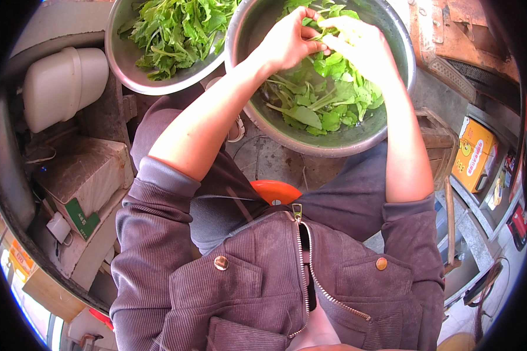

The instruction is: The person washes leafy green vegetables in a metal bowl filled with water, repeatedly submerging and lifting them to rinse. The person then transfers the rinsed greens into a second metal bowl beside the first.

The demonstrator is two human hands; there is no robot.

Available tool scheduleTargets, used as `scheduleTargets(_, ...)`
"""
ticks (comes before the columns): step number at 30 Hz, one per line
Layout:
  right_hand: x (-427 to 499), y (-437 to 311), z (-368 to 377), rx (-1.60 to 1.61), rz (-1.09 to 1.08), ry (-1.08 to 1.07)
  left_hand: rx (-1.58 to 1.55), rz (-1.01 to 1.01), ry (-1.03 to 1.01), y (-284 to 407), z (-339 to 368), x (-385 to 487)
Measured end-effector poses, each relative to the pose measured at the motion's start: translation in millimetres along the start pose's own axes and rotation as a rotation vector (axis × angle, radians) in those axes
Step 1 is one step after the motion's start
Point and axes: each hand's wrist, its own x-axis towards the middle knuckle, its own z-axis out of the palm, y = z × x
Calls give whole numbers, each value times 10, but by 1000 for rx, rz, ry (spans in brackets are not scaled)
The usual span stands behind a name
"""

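Over a large metal basin (320, 151) my two hands come close together. My left hand (292, 41) pinches the stems of some leafy greens between thumb and fingers. Its fingertips almost meet those of my right hand (362, 46), which is closed around the same greens, partly washed out by bright light. Leafy greens (329, 112) lie lower in this basin, in what looks like shallow water. To the left, a second metal basin (145, 87) carries a heap of leafy greens (180, 39). The parts between my fingers are partly hidden.
Between my legs shows an orange plastic surface (276, 191). A wooden stool (437, 140) and a yellow printed box (473, 153) stand at the right. On the left are a cream plastic container (63, 87) and a plastic-covered box (85, 175).
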Motion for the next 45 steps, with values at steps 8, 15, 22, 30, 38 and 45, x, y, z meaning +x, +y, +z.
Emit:
scheduleTargets(8,27,40,-45,-251,62,142,-445,5,195,-81,50,52)
scheduleTargets(15,32,66,-16,-233,-8,120,-471,-1,242,-40,68,50)
scheduleTargets(22,52,161,-143,-155,139,-102,-274,-8,202,-38,0,64)
scheduleTargets(30,45,257,-159,-122,112,-97,-298,-32,229,-191,-1,136)
scheduleTargets(38,34,176,-121,5,131,-124,-363,-31,203,-198,4,128)
scheduleTargets(45,45,278,-33,-179,158,-169,-71,-46,141,-247,37,51)
